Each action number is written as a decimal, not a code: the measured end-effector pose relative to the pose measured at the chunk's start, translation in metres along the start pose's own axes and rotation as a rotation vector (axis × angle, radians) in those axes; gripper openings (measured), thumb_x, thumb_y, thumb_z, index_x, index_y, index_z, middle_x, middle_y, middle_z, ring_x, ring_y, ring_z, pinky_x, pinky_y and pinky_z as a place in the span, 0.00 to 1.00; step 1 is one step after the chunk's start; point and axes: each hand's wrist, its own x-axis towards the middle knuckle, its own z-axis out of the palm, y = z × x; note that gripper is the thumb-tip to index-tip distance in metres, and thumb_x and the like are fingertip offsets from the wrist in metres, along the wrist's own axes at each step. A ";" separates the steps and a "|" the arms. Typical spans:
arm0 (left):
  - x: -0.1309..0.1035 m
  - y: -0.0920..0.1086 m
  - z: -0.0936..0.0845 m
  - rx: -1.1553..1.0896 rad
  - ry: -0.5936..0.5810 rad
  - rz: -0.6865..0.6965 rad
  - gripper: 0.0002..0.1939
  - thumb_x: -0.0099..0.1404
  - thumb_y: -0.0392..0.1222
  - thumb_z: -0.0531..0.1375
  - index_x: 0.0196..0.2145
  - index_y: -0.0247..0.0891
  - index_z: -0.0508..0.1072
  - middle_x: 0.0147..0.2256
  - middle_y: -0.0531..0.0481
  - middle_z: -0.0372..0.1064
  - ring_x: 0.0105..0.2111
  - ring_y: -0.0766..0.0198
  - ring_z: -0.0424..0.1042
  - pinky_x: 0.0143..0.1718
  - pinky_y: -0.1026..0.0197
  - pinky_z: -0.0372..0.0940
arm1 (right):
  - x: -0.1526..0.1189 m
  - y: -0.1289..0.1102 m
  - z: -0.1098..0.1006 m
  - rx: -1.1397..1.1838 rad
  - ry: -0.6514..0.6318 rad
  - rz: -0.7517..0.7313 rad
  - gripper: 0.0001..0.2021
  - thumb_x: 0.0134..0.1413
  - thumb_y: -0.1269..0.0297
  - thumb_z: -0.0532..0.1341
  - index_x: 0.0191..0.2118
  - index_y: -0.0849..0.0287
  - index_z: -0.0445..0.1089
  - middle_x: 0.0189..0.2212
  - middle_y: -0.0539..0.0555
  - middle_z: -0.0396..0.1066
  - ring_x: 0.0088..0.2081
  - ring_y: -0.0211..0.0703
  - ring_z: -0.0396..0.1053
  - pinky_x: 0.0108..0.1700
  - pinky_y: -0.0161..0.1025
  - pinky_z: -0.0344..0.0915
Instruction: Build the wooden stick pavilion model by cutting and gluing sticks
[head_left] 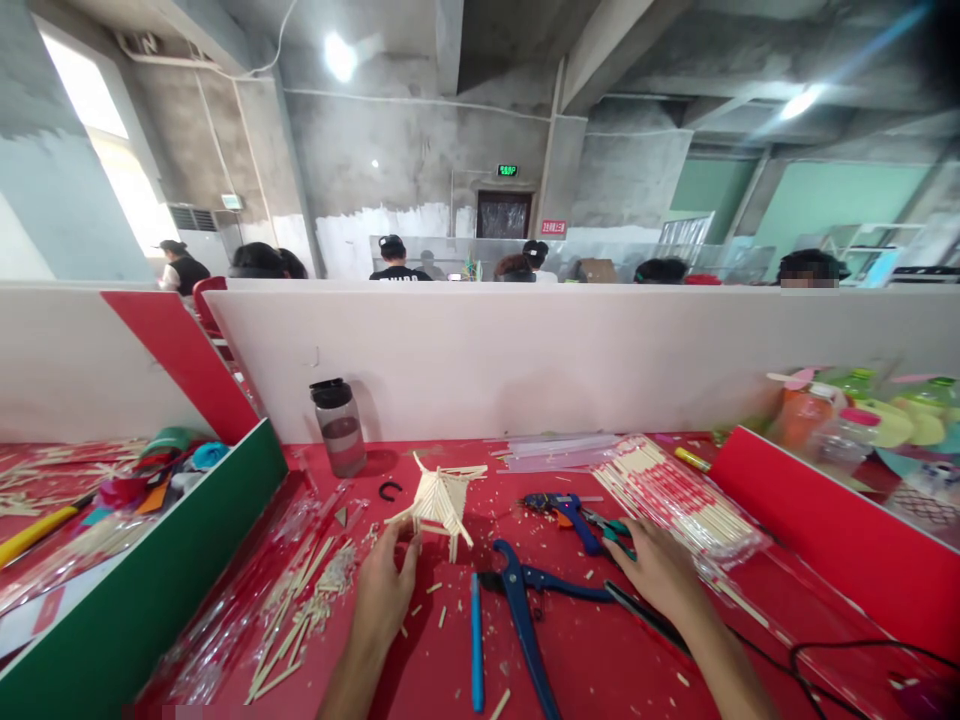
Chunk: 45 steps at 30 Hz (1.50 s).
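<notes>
A small wooden-stick structure with a peaked roof stands on the red table. My left hand is at its lower left corner, thumb and fingers curved against the sticks. Farther right, my right hand has its fingers on the green-handled pliers. Beside them lies a blue glue gun. Between my hands are a large blue-handled cutter and a blue pen.
A water bottle stands at the back left. Loose sticks and clear wrappers lie left; packed sticks lie right. Green and red dividers flank the table. A black cable curls at right. People sit beyond the white partition.
</notes>
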 end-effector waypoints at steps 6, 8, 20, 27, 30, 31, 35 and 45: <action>0.001 0.003 -0.001 0.018 -0.005 0.012 0.15 0.68 0.50 0.54 0.44 0.39 0.74 0.42 0.44 0.78 0.42 0.54 0.78 0.46 0.53 0.71 | 0.001 -0.007 -0.012 0.059 0.032 0.013 0.22 0.64 0.49 0.52 0.47 0.62 0.73 0.44 0.66 0.74 0.46 0.60 0.72 0.47 0.50 0.66; 0.001 0.004 -0.001 0.017 -0.021 0.011 0.16 0.68 0.50 0.54 0.44 0.39 0.74 0.42 0.44 0.78 0.42 0.54 0.78 0.45 0.53 0.71 | 0.001 -0.018 -0.021 0.122 0.098 -0.003 0.22 0.65 0.49 0.51 0.47 0.62 0.73 0.45 0.66 0.74 0.47 0.60 0.71 0.49 0.51 0.65; -0.003 0.001 0.007 0.043 -0.074 -0.013 0.19 0.67 0.52 0.54 0.46 0.38 0.76 0.45 0.42 0.79 0.45 0.50 0.78 0.48 0.51 0.71 | -0.045 -0.158 -0.061 0.534 -0.080 -0.521 0.14 0.61 0.69 0.61 0.52 0.52 0.70 0.46 0.55 0.73 0.48 0.51 0.69 0.54 0.49 0.65; -0.003 -0.002 -0.006 0.151 -0.106 0.042 0.17 0.65 0.48 0.55 0.47 0.41 0.76 0.44 0.42 0.80 0.45 0.50 0.79 0.49 0.52 0.71 | -0.049 -0.158 -0.050 0.518 -0.153 -0.581 0.16 0.56 0.75 0.62 0.49 0.51 0.72 0.46 0.52 0.73 0.49 0.48 0.68 0.55 0.46 0.65; -0.003 0.004 -0.011 0.227 -0.129 0.058 0.15 0.65 0.49 0.54 0.42 0.42 0.77 0.41 0.42 0.80 0.43 0.50 0.79 0.47 0.52 0.71 | -0.048 -0.157 -0.048 0.512 -0.152 -0.581 0.17 0.55 0.77 0.62 0.48 0.50 0.72 0.46 0.51 0.73 0.48 0.47 0.69 0.54 0.45 0.65; -0.003 0.006 -0.012 0.246 -0.153 0.059 0.15 0.66 0.49 0.54 0.40 0.43 0.77 0.41 0.43 0.80 0.42 0.50 0.79 0.46 0.52 0.71 | -0.048 -0.157 -0.048 0.511 -0.145 -0.581 0.17 0.54 0.77 0.63 0.48 0.51 0.72 0.45 0.51 0.73 0.48 0.48 0.68 0.53 0.45 0.65; -0.003 0.013 -0.013 0.280 -0.237 0.037 0.14 0.68 0.48 0.52 0.37 0.44 0.77 0.39 0.45 0.80 0.41 0.52 0.79 0.44 0.54 0.71 | -0.047 -0.159 -0.045 0.525 -0.123 -0.574 0.17 0.54 0.78 0.62 0.46 0.51 0.72 0.44 0.52 0.73 0.46 0.48 0.68 0.52 0.44 0.65; -0.006 -0.012 -0.005 0.269 -0.147 -0.044 0.18 0.68 0.54 0.54 0.46 0.45 0.78 0.45 0.44 0.79 0.46 0.50 0.78 0.49 0.51 0.71 | -0.040 -0.154 -0.021 0.532 -0.045 -0.597 0.15 0.52 0.77 0.63 0.43 0.51 0.72 0.41 0.51 0.75 0.42 0.47 0.71 0.47 0.41 0.66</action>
